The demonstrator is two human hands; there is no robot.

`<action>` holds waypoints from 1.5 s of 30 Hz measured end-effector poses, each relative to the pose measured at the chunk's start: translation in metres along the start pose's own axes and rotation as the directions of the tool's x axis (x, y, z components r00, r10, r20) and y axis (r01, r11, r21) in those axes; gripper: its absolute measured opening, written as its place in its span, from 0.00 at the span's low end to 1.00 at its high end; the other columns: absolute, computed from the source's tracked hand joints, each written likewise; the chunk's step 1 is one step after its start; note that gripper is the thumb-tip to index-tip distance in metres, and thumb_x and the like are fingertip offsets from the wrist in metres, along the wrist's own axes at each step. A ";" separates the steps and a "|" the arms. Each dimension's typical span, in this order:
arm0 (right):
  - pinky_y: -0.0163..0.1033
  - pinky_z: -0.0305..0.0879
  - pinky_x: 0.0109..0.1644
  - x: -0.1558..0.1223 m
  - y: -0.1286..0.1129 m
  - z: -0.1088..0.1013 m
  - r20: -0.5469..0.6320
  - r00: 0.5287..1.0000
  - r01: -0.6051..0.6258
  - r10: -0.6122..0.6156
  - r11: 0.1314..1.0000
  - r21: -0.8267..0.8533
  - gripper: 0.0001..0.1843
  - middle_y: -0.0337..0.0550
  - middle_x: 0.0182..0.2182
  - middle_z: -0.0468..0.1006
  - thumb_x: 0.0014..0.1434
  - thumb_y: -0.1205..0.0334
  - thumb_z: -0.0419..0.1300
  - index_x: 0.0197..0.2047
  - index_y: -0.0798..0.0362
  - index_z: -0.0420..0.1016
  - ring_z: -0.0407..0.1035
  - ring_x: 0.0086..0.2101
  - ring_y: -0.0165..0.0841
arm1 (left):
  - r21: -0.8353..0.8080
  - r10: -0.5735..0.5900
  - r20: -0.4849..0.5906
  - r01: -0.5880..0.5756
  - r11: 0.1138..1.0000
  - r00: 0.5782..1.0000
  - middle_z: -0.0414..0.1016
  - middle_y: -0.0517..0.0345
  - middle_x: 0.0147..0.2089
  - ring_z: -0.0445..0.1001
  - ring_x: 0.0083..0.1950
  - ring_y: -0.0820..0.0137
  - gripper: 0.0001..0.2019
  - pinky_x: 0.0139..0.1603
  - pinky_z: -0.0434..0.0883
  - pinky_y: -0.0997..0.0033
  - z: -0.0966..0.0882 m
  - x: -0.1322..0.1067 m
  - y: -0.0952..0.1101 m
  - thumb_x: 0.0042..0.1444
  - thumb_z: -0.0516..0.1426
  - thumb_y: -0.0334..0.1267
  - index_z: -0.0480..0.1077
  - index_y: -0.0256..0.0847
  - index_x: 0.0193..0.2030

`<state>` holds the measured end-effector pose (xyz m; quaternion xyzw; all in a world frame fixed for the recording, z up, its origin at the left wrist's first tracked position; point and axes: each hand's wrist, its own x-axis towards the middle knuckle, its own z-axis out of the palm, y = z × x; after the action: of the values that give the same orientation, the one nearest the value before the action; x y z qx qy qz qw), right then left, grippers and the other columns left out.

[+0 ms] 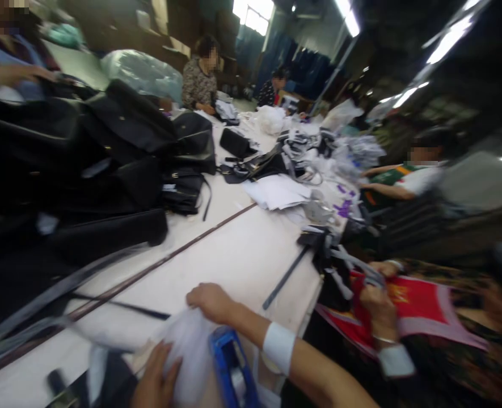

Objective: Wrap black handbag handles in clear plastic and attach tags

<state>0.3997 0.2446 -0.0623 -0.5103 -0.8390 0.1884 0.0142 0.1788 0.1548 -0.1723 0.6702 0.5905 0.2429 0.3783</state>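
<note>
Well to the left of the blue tape dispenser [222, 362], a heap of black bags [127, 147] covers that side of the pale table [216, 243]. Closer in, still left of the dispenser, your left hand [157, 374] is at the near edge of the translucent plastic [186, 357]. Its thumb and fingers look parted, but blur leaves you unable to tell whether any film is caught between them.

The plastic lies just left of the dispenser, bunched and cloudy. Expect it to be very light, limp and rather slippery, likely to crease or slide rather than break; it should be best held by a gathered edge, in a pinch of several fingers. Just above the dispenser, your right hand [210, 300] is bent over the plastic's far end, fingers curled close together and seemingly pinched on it; the fingertips themselves are hard to make out. Your right forearm, with its white cuff [279, 347], passes beside the dispenser. Well to the dispenser's right, a co-worker's hands [378, 309] hold a grey strip [372, 276] over red cloth [418, 300].
</note>
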 end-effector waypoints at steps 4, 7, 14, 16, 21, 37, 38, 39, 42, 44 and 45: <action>0.36 0.59 0.38 0.008 0.014 0.014 -0.110 0.987 -0.099 0.119 0.981 0.166 0.08 0.40 0.30 0.76 0.60 0.69 0.52 0.35 0.52 0.71 0.67 0.34 0.34 | 0.116 -0.083 0.087 0.072 0.991 0.993 0.69 0.41 0.60 0.67 0.62 0.52 0.21 0.62 0.65 0.48 -0.008 0.000 0.017 0.57 0.50 0.44 0.71 0.36 0.52; 0.35 0.59 0.36 0.010 0.025 0.016 -0.176 0.952 -0.200 0.252 0.942 0.269 0.08 0.39 0.29 0.76 0.61 0.68 0.51 0.37 0.52 0.71 0.68 0.31 0.33 | 0.218 -0.104 0.116 0.077 0.973 0.988 0.65 0.38 0.63 0.65 0.63 0.54 0.21 0.62 0.66 0.52 -0.010 -0.002 0.025 0.60 0.49 0.40 0.68 0.33 0.56; 0.38 0.64 0.41 -0.014 0.028 -0.003 -0.283 0.783 -0.387 0.554 0.790 0.475 0.17 0.42 0.35 0.76 0.62 0.61 0.47 0.52 0.53 0.65 0.71 0.35 0.34 | 0.576 0.050 0.009 -0.047 0.816 0.999 0.60 0.43 0.66 0.57 0.68 0.53 0.19 0.59 0.65 0.53 -0.015 -0.003 0.061 0.61 0.45 0.27 0.67 0.37 0.56; 0.39 0.65 0.43 -0.024 0.022 -0.006 -0.284 0.750 -0.391 0.597 0.746 0.539 0.18 0.43 0.37 0.77 0.61 0.59 0.48 0.52 0.52 0.66 0.72 0.37 0.35 | 0.612 0.060 0.005 -0.050 0.789 0.998 0.61 0.42 0.66 0.58 0.67 0.52 0.20 0.58 0.65 0.52 -0.015 -0.002 0.062 0.61 0.46 0.25 0.65 0.37 0.58; 0.41 0.67 0.42 -0.048 0.008 -0.009 -0.257 0.703 -0.356 0.663 0.641 0.681 0.14 0.44 0.34 0.78 0.60 0.53 0.51 0.42 0.53 0.70 0.73 0.36 0.38 | 0.522 0.018 0.044 -0.038 0.852 0.999 0.61 0.41 0.65 0.59 0.66 0.52 0.24 0.59 0.65 0.52 -0.018 0.000 0.055 0.57 0.49 0.24 0.62 0.35 0.61; 0.35 0.63 0.34 -0.112 -0.162 -0.003 0.033 0.945 -0.249 0.325 0.650 0.718 0.09 0.38 0.29 0.77 0.64 0.59 0.49 0.38 0.49 0.68 0.71 0.30 0.33 | -0.886 -0.453 0.354 0.448 0.119 0.819 0.80 0.42 0.46 0.78 0.47 0.56 0.23 0.52 0.73 0.57 -0.113 -0.092 0.119 0.50 0.64 0.44 0.72 0.31 0.51; 0.35 0.63 0.34 -0.122 -0.166 0.004 0.075 0.944 -0.290 0.322 0.696 0.657 0.09 0.39 0.29 0.77 0.64 0.58 0.49 0.38 0.49 0.69 0.72 0.30 0.34 | -0.883 -0.509 0.323 0.447 0.141 0.798 0.80 0.43 0.46 0.79 0.47 0.57 0.22 0.51 0.73 0.57 -0.116 -0.107 0.110 0.51 0.63 0.44 0.72 0.32 0.50; 0.36 0.63 0.35 -0.131 -0.168 0.013 0.117 0.936 -0.336 0.333 0.740 0.582 0.10 0.41 0.29 0.78 0.64 0.58 0.49 0.37 0.49 0.69 0.73 0.31 0.35 | -0.876 -0.558 0.300 0.455 0.161 0.774 0.80 0.44 0.46 0.79 0.47 0.57 0.21 0.51 0.74 0.57 -0.120 -0.123 0.100 0.52 0.63 0.44 0.73 0.33 0.49; 0.39 0.63 0.37 -0.151 -0.176 0.040 0.206 0.906 -0.421 0.369 0.830 0.366 0.11 0.46 0.32 0.79 0.62 0.53 0.54 0.36 0.50 0.71 0.74 0.35 0.41 | -0.836 -0.683 0.236 0.503 0.220 0.692 0.80 0.47 0.46 0.79 0.47 0.57 0.18 0.51 0.73 0.55 -0.129 -0.165 0.072 0.52 0.62 0.42 0.72 0.36 0.49; 0.40 0.64 0.39 -0.155 -0.184 0.056 0.210 0.903 -0.424 0.376 0.858 0.290 0.10 0.49 0.34 0.79 0.60 0.53 0.56 0.37 0.51 0.71 0.74 0.38 0.43 | -0.802 -0.717 0.165 0.515 0.301 0.677 0.80 0.48 0.47 0.78 0.48 0.58 0.17 0.54 0.71 0.54 -0.131 -0.183 0.059 0.53 0.60 0.40 0.71 0.37 0.50; 0.41 0.64 0.40 -0.155 -0.187 0.062 0.189 0.904 -0.424 0.383 0.863 0.275 0.09 0.49 0.35 0.78 0.59 0.55 0.56 0.37 0.51 0.71 0.73 0.38 0.43 | -0.782 -0.724 0.126 0.516 0.348 0.679 0.80 0.49 0.47 0.78 0.49 0.58 0.17 0.56 0.70 0.54 -0.131 -0.188 0.055 0.53 0.59 0.39 0.71 0.37 0.50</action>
<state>0.3010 0.0160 -0.0323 -0.6528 -0.6725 0.3487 0.0003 0.0768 -0.0010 -0.0278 0.1286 0.6785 0.3852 0.6122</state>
